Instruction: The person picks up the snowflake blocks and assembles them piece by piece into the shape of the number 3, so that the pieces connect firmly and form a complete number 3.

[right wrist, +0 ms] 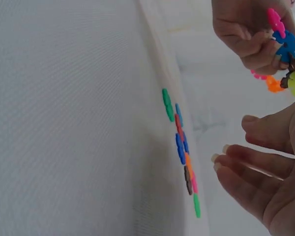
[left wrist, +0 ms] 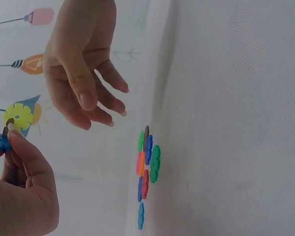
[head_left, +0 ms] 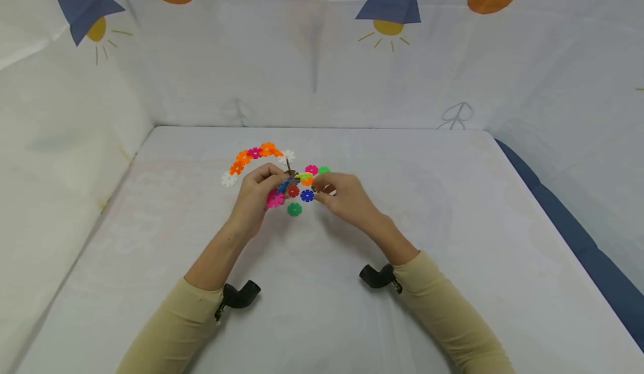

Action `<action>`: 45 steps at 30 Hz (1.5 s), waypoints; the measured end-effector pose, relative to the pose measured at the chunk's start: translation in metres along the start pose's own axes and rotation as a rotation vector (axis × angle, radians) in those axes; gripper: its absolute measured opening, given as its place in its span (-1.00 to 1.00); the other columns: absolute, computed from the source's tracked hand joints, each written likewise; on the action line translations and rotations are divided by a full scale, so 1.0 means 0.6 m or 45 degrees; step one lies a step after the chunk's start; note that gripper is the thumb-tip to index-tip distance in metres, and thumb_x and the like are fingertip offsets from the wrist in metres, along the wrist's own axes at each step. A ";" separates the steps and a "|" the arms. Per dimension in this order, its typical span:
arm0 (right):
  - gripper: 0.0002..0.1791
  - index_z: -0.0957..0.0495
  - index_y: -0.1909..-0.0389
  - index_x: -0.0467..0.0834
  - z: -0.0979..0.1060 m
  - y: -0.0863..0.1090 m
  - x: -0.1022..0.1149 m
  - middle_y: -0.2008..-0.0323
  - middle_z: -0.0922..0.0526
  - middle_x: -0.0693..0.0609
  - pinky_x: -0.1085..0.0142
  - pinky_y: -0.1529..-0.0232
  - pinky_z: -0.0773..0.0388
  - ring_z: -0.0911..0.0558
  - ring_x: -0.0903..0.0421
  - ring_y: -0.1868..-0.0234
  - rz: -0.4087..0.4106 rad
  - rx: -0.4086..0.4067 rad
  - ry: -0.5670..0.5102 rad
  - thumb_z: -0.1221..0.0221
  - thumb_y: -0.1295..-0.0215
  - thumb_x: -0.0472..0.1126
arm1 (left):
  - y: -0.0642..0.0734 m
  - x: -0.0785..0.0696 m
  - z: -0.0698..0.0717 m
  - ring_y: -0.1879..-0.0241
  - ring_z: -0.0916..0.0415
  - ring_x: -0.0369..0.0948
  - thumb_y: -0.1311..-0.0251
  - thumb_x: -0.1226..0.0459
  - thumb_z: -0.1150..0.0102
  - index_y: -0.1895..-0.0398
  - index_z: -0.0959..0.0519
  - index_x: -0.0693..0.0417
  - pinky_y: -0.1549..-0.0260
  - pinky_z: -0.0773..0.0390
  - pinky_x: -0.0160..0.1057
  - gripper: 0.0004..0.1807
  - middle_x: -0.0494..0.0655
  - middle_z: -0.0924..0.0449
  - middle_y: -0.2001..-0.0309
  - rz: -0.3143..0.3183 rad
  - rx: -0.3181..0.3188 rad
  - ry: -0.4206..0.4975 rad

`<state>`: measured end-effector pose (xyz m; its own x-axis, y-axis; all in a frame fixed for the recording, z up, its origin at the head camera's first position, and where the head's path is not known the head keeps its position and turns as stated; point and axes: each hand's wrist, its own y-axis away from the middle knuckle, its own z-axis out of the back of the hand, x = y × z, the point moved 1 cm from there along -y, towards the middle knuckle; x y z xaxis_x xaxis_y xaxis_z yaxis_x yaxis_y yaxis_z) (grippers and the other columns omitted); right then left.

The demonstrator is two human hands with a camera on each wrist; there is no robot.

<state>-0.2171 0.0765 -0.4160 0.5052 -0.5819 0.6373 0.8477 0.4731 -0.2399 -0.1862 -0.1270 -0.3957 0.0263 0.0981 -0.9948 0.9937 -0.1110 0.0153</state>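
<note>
Two hands (head_left: 251,200) (head_left: 349,198), one yellow disc (left wrist: 21,115), two green discs (head_left: 294,209) (head_left: 324,169)

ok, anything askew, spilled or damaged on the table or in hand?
Nothing stands out. The loose multicoloured flower-shaped plastic discs lie flat on the white table, and the linked plastic disc chain pinched in the left hand shows no visible damage.

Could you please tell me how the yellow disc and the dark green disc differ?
The yellow disc is raised among joined discs that the left hand holds, while the dark green disc lies loose on the table. The yellow disc is tilted up; the dark green disc is flat. Both have notched, petal-like rims.
</note>
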 end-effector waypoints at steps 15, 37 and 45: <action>-0.48 -0.49 -0.30 -0.09 -0.039 -0.023 -0.023 -0.19 -0.58 -0.04 0.11 -0.18 -0.55 -0.54 0.02 -0.09 -0.098 0.317 0.262 -0.25 -0.31 -0.21 | -0.002 0.010 -0.008 0.33 -0.51 -0.20 -0.41 0.20 -0.05 0.31 -0.52 0.12 0.29 -0.54 -0.37 -0.81 -0.16 -0.56 0.37 -0.026 0.017 -0.096; -0.81 -0.75 0.29 -0.12 -0.048 -0.009 -0.003 0.14 -0.71 0.00 0.25 0.01 -0.63 -0.59 0.07 0.04 -0.004 0.319 0.556 -0.20 -0.21 -0.40 | 0.005 0.013 -0.016 0.27 -0.48 -0.18 -0.38 0.15 -0.11 0.32 -0.52 0.13 0.27 -0.51 -0.36 -0.78 0.00 -0.54 0.32 0.003 0.004 -0.167; -0.86 -0.75 0.38 -0.10 -0.049 -0.006 0.005 0.25 -0.70 0.05 0.32 0.15 -0.61 -0.56 0.12 0.18 -0.020 0.291 0.572 -0.24 -0.24 -0.33 | 0.008 0.013 -0.016 0.26 -0.50 -0.15 -0.39 0.15 -0.10 0.31 -0.51 0.13 0.27 -0.52 -0.36 -0.78 -0.06 -0.55 0.35 -0.004 0.019 -0.165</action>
<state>-0.2136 0.0537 -0.4348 0.5548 -0.7937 0.2495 0.8242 0.5653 -0.0343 -0.1804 -0.1175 -0.4026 0.0081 -0.0299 -0.9995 0.9920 -0.1256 0.0118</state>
